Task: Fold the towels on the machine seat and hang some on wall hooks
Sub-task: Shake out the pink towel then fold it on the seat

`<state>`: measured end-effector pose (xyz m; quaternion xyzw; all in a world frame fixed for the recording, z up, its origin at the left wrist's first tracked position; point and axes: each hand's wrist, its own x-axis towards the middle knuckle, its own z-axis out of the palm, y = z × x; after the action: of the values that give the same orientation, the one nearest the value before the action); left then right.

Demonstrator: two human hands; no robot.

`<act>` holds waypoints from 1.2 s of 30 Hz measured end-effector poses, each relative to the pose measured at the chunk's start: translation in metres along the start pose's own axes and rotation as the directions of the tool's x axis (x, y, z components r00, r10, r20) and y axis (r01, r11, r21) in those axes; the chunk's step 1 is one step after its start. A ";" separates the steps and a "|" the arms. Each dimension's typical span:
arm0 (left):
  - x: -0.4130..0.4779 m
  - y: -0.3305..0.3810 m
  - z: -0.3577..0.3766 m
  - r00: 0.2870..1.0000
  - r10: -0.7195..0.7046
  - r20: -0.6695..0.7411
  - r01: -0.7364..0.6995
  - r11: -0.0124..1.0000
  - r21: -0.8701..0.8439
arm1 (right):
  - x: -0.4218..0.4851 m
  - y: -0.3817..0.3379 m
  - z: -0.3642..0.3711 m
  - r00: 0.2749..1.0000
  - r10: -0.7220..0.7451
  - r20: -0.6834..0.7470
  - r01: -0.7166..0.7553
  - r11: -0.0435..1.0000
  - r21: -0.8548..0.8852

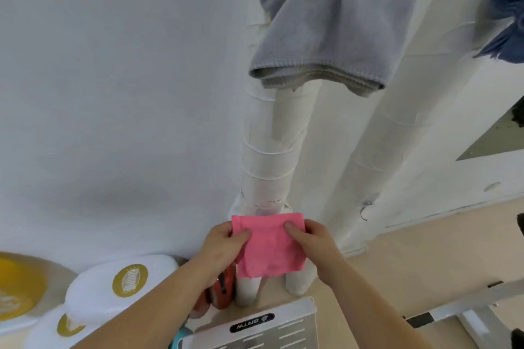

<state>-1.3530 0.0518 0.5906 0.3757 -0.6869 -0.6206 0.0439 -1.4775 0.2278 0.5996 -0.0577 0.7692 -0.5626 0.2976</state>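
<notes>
Both my left hand [226,244] and right hand [312,241] pinch the pink towel [269,246] mid-fold; next, I reckon, it needs halving again.

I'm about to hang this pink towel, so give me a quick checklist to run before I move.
1. Pink towel held by both hands: ok, left hand and right hand pinch its upper corners.
2. Towel folded small and flat: ok.
3. Free wall hook visible: cannot tell.
4. Grey towel already hanging: ok.
5. Dark blue towel hanging at right: ok.
6. Pink towel clear of the white pipes: cannot tell.
</notes>
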 end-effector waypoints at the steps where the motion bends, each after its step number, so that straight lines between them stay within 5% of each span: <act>1: 0.007 -0.005 0.002 1.000 0.002 -0.017 -0.002 1.000 0.026 | 0.009 0.003 0.003 0.999 0.004 -0.032 -0.006 0.999 -0.039; 10: 0.052 -0.055 0.023 0.990 -0.025 -0.139 0.060 0.965 0.255 | 0.057 0.037 0.028 0.990 0.062 -0.129 -0.099 0.946 -0.308; 12: 0.050 -0.056 0.028 0.961 0.056 -0.269 0.044 0.936 0.350 | 0.058 0.037 0.027 0.977 -0.045 -0.206 -0.057 0.886 -0.460; 14: 0.045 -0.052 0.031 0.892 0.311 -0.327 -0.087 0.829 0.552 | 0.056 0.036 0.026 0.966 -0.197 -0.166 0.065 0.811 -0.582; 16: 0.040 -0.047 0.037 0.833 0.539 -0.124 -0.297 0.624 0.723 | 0.055 0.032 0.031 0.967 -0.251 -0.032 0.176 0.758 -0.628; 18: 0.039 -0.047 0.044 0.828 0.556 0.071 -0.419 0.530 0.737 | 0.054 0.031 0.036 0.968 -0.243 0.066 0.228 0.730 -0.644; 26: 0.025 -0.072 0.053 0.858 0.508 0.076 -0.441 0.652 0.617 | 0.043 0.045 0.014 0.933 -0.156 0.326 0.337 0.701 -0.628; 31: 0.023 -0.070 0.063 0.922 0.386 0.030 -0.329 0.741 0.585 | 0.037 0.049 0.020 0.943 -0.128 0.307 0.290 0.768 -0.571; 36: 0.023 -0.060 0.062 0.939 0.337 0.069 -0.304 0.721 0.623 | 0.045 0.050 0.020 0.962 -0.046 0.269 0.203 0.781 -0.591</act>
<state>-1.3742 0.0926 0.5144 0.2595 -0.9064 -0.3310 0.0404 -1.4914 0.2101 0.5331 -0.2696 0.8624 -0.2898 0.3155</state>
